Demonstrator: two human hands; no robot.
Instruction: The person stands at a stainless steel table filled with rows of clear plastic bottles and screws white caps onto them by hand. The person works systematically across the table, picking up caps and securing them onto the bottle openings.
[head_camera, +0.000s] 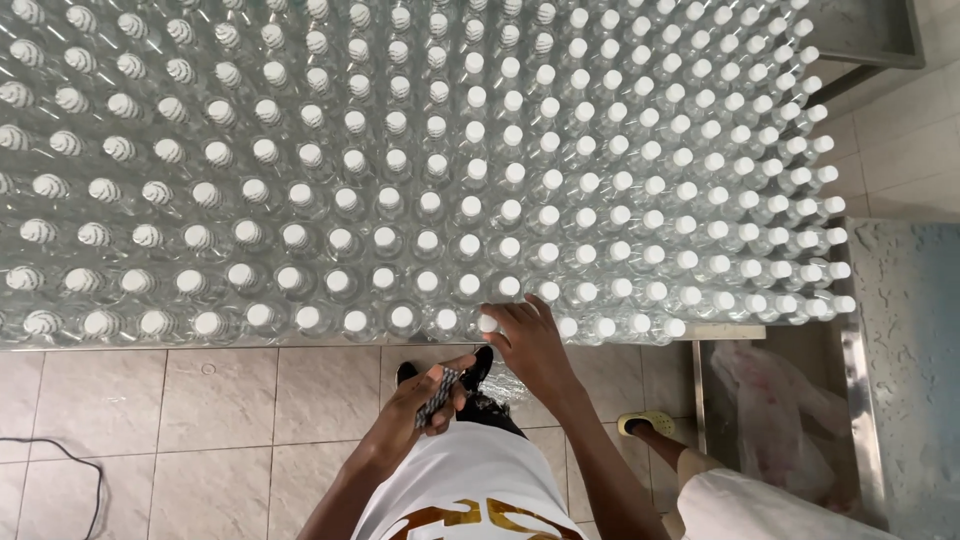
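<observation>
Many clear plastic bottles with white caps (470, 180) stand packed in rows on a metal table (200, 343). My right hand (530, 345) grips one bottle (487, 324) by its cap at the table's near edge. My left hand (425, 400) is lower, over the floor, closed on a small dark patterned strip (438, 396).
Beige floor tiles (200, 420) lie below the table edge. A black cable (70, 465) runs at the lower left. At the right are a wet metal surface (910, 330), a bin holding a crumpled plastic bag (770, 400), and another person's foot in a yellow sandal (645, 423).
</observation>
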